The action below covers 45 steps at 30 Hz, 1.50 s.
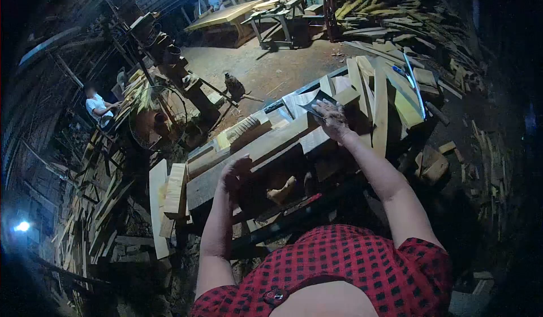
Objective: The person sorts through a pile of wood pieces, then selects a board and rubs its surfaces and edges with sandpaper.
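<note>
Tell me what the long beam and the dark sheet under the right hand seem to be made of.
The long beam looks like bare sawn wood: pale, matt, square-edged. The dark sheet under the right hand is thin and flat, perhaps sandpaper or metal; the picture leaves that open.

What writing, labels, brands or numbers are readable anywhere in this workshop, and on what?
None: no text can be read. The wooden beam under the left hand and right hand looks bare, the dark sheet by the right hand shows no lettering, the red checked shirt bears only its pattern, and the stacked planks are too dim to tell.
</note>
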Tool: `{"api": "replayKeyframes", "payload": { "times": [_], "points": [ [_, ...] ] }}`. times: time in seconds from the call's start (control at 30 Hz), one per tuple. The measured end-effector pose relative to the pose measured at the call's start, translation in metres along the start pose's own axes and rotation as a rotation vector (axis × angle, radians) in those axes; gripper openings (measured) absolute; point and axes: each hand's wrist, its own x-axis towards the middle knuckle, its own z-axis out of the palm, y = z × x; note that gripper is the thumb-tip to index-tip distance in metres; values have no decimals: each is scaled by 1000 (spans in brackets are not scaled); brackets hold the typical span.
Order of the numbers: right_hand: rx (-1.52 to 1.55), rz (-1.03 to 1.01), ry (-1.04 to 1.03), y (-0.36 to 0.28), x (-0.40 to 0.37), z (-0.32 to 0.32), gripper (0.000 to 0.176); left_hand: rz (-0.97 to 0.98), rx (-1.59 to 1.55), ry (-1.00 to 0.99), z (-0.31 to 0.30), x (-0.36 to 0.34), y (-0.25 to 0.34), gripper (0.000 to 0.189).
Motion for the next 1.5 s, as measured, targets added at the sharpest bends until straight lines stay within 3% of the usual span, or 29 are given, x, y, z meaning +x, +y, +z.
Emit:
{"api": "replayKeyframes", "payload": {
  "times": [0.07,0.13,0.17,0.2,0.23,0.27,0.3,0.33,0.37,0.4,0.43,0.47,0.5,0.57,0.63,0.7,0.73,0.77,0.8,0.83,0.9,0.97,1.03,1.17,1.23,1.27,1.3,1.4,1.5],
  "points": [
    [35,15,-53,-2,0,-2,40,-51,-86,-425,-19,17,-8,15],
    [124,39,171,-6,0,1,34,74,2,-440,-20,13,-8,14],
    [124,41,167,-13,-1,-2,34,198,88,-455,-14,2,-4,15],
    [43,34,227,-25,-1,-10,31,193,85,-454,-6,-10,-3,15],
    [-39,26,288,-35,1,-14,29,382,173,-357,4,-22,-1,17],
    [82,-214,363,-42,5,-14,21,571,261,-257,12,-30,2,21],
    [83,-307,270,-70,4,-32,12,569,262,-260,17,-37,4,21],
    [405,-419,281,-86,3,-14,5,659,340,-250,20,-42,7,23],
    [312,-480,154,-123,-4,-35,6,750,420,-240,22,-44,8,26],
    [602,-535,174,-147,-9,-27,9,816,406,-251,20,-40,3,27],
    [376,-483,52,-179,-19,-44,20,817,409,-250,16,-40,1,27],
    [327,-536,76,-193,-31,-26,34,725,481,-245,11,-42,-2,25],
    [340,-580,38,-201,-33,-25,32,633,551,-238,6,-42,-3,24],
    [416,-590,37,-195,-32,-28,27,616,548,-261,1,-40,-4,23],
    [359,-543,105,-167,-26,-36,21,769,574,-153,7,-36,-9,29],
    [412,-481,36,-110,-17,-34,19,836,529,-184,-3,-21,-19,31],
    [629,-490,174,-62,-11,-12,17,905,485,-213,-7,-16,-22,33],
    [428,-402,294,-30,-7,-17,18,906,478,-212,-8,-15,-22,33],
    [593,-278,271,0,-5,-40,22,870,487,-205,-7,-16,-22,35],
    [242,-183,171,8,-7,-89,29,832,498,-200,-7,-19,-22,37],
    [339,512,186,51,-17,-92,26,860,561,-171,-5,-23,-17,36],
    [455,851,126,70,-19,-112,29,896,624,-145,1,-26,-13,36],
    [610,828,237,74,-36,-115,30,475,284,-191,5,-34,-16,33],
    [1042,652,515,101,-99,-102,36,247,363,-119,10,-42,-9,34],
    [1144,707,578,111,-136,-103,40,131,330,-150,11,-43,-11,41],
    [1215,832,638,110,-151,-110,42,78,330,-47,23,-55,-10,47],
    [1287,955,699,109,-165,-116,45,63,354,-75,24,-55,-13,47],
    [1338,1005,841,138,-218,-116,46,-133,452,-515,21,-60,-8,45],
    [1601,1064,852,138,-260,-133,38,-190,347,-588,57,-97,-6,47]
  ]
}}
